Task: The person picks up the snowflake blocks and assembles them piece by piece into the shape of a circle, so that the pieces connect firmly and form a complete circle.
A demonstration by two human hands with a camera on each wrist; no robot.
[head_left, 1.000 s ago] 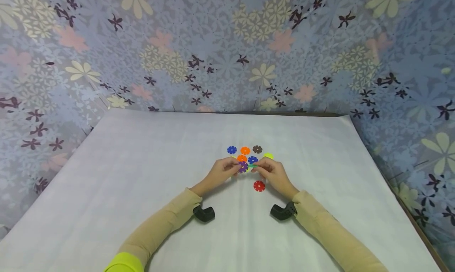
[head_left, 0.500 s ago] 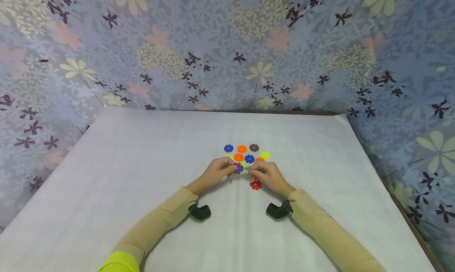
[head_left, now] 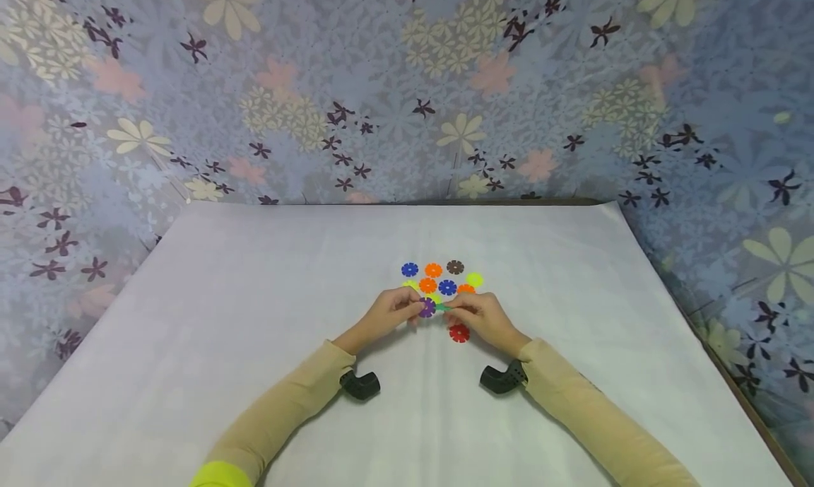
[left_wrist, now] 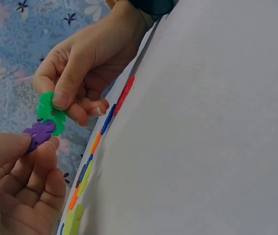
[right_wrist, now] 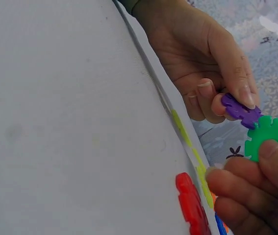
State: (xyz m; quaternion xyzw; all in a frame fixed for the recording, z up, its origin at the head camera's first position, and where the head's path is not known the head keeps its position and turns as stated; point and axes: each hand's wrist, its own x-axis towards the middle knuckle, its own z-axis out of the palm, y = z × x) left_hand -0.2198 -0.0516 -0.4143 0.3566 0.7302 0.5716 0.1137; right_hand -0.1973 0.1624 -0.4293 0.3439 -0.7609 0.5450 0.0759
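Observation:
Between thumb and fingers, my left hand pinches a purple notched plastic disc. My right hand pinches a green notched disc by its outer side. The two discs meet edge to edge, the green one turned at an angle to the purple one, and their notched rims overlap in both wrist views. Both are held up above the table. A red disc lies just below the right hand's fingers in the head view.
Beyond the hands several loose discs lie flat on the white-covered table: blue, orange, brown and yellow among them. A flower-patterned wall covering rises behind the table's far edge.
The hands have come slightly toward the person, still holding the purple and green discs together. The green disc shows a little more of its face. The view has shifted slightly.

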